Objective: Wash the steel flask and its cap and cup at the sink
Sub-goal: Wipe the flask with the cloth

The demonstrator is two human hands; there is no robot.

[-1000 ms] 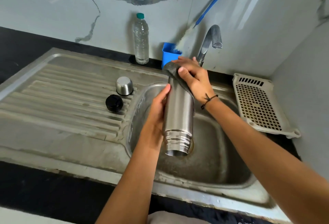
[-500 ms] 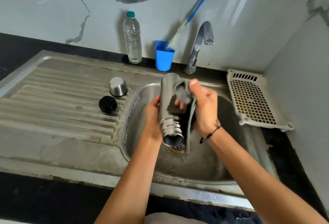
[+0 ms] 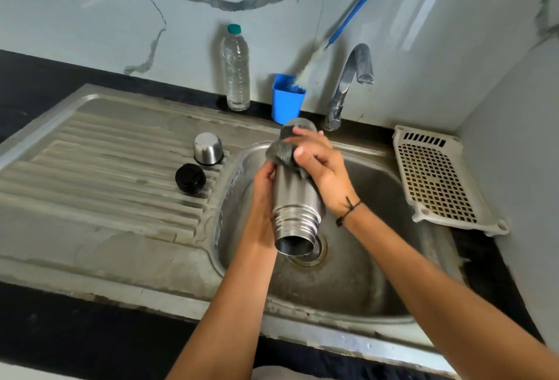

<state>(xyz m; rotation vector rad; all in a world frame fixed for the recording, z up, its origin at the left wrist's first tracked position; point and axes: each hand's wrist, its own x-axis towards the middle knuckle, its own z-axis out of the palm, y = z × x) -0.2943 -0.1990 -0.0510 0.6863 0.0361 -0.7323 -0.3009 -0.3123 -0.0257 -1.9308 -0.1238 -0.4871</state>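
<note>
Left hand point(image 3: 262, 198) grips the inverted flask point(image 3: 298, 195) while right hand point(image 3: 322, 171) presses a scrubber point(image 3: 279, 153) against it.

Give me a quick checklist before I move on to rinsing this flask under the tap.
1. Flask held firmly: ok, left hand grips its side while it hangs mouth down over the sink basin.
2. Scrubber in hand: ok, right hand presses it against the flask near the base.
3. Tap running: not ok, no water shows at the spout.
4. Flask outside fully scrubbed: cannot tell, no soap or dirt is visible either way.
5. Cap and cup within reach: ok, both sit on the drainboard, apart from each other.
6. Drain clear: cannot tell, the flask mouth covers most of it.
</note>
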